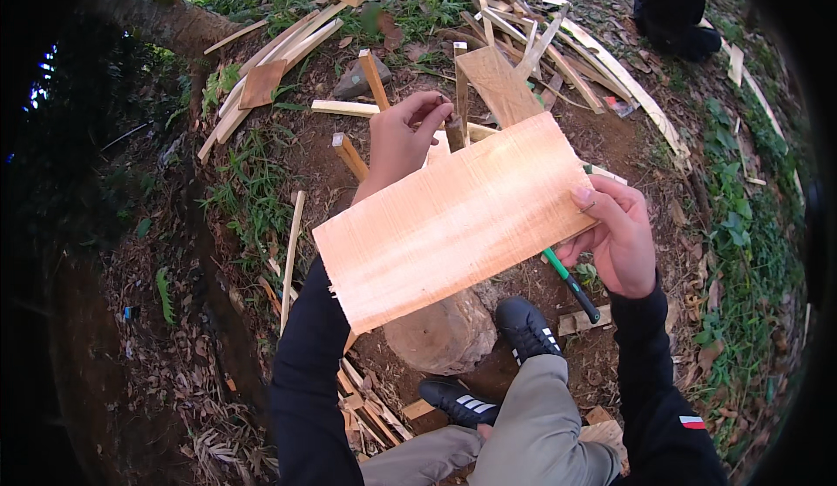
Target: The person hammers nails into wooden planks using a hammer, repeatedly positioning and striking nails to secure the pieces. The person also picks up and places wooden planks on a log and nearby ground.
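Observation:
A flat, pale wooden board (pixel 453 224) with rough-sawn short edges is held up slantwise in front of me. My right hand (pixel 615 233) grips its right end, thumb on top and fingers beneath. A thin nail (pixel 589 207) shows by that thumb. Beyond the board is my left hand (pixel 410 133), closed, its thumb and forefinger pinched together; what they hold, if anything, is too small to make out. Below the board, a tool's green and black handle (pixel 571 285) sticks out, its head hidden. The board partly covers a cut log (pixel 440 333).
Upright wooden posts (pixel 375 81) and another board (pixel 497 85) stand beyond my hands. Long strips of wood (pixel 270 67) lie at the far left, with a heap of offcuts (pixel 532 37) at the far right. A dark bag-like thing (pixel 670 6) sits at the upper right.

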`<state>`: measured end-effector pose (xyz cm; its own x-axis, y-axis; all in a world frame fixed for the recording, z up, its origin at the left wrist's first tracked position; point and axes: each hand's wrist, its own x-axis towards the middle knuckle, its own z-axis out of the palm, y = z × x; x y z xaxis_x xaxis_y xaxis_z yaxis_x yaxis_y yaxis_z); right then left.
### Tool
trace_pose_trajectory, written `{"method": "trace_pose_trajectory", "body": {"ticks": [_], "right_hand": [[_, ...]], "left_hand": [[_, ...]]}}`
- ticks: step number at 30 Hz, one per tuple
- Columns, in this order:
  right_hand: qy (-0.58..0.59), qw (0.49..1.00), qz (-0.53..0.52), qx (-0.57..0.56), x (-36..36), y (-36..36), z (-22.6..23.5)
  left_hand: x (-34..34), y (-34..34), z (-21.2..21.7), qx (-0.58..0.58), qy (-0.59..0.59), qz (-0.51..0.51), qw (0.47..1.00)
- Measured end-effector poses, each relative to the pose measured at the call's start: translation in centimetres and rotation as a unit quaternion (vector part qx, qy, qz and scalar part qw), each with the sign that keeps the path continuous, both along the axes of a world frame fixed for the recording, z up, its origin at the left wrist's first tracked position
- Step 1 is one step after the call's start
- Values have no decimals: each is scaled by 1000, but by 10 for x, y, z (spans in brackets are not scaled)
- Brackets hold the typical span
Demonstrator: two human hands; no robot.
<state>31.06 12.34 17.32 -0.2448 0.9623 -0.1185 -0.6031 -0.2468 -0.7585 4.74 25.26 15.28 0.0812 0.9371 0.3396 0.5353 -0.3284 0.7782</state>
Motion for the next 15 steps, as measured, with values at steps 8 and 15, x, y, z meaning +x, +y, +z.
{"method": "trace_pose_trajectory", "body": {"ticks": [8,15], "right_hand": [[-8,999,15,-44,-30,-1,-12],[-6,999,16,-30,-37,6,-15]], "left_hand": [[19,4,-24,159,55,35,985],[12,6,-33,155,4,54,986]]}}
